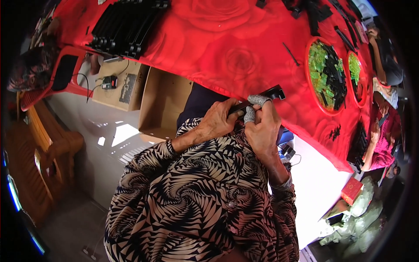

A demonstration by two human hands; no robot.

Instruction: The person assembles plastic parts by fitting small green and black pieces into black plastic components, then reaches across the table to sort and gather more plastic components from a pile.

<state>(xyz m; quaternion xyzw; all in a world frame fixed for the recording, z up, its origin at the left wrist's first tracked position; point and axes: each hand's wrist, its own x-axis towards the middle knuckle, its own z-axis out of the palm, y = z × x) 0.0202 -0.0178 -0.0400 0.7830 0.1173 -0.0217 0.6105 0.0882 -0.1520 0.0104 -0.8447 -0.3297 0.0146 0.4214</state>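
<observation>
Gripping a long, narrow black plastic part (257,99) at the edge of the red rose-patterned worktop (227,56), I close both hands on it: my left hand (218,120) wraps its near end, my right hand (262,126), with grey fabric finger cots (257,100), pinches it midway. A round red tray of green and black pieces (310,56) lies well apart.
</observation>
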